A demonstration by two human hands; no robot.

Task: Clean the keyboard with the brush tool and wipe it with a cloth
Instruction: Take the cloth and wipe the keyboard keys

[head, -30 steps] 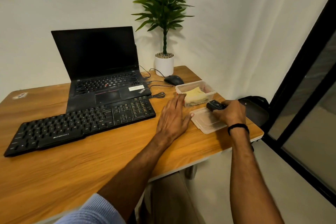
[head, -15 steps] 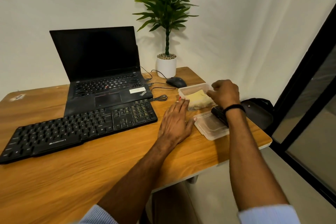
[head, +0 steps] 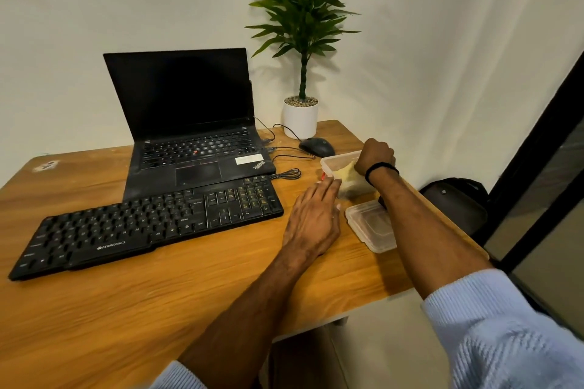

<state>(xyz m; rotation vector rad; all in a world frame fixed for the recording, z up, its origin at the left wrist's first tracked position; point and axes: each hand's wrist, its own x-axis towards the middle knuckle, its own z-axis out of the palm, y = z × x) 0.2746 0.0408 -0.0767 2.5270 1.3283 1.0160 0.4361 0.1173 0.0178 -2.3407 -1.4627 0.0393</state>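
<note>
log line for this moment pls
right hand in container on yellow cloth | left hand flat on table | keyboard untouched

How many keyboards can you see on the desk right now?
2: the external black keyboard lying at the desk's front left, and the laptop's built-in keyboard just behind it. None appear hidden.

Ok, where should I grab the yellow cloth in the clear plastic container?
Pinch the bunched top of the yellow cloth from above: the clear plastic container walls it in, open only upward. The right hand is already there.
</note>
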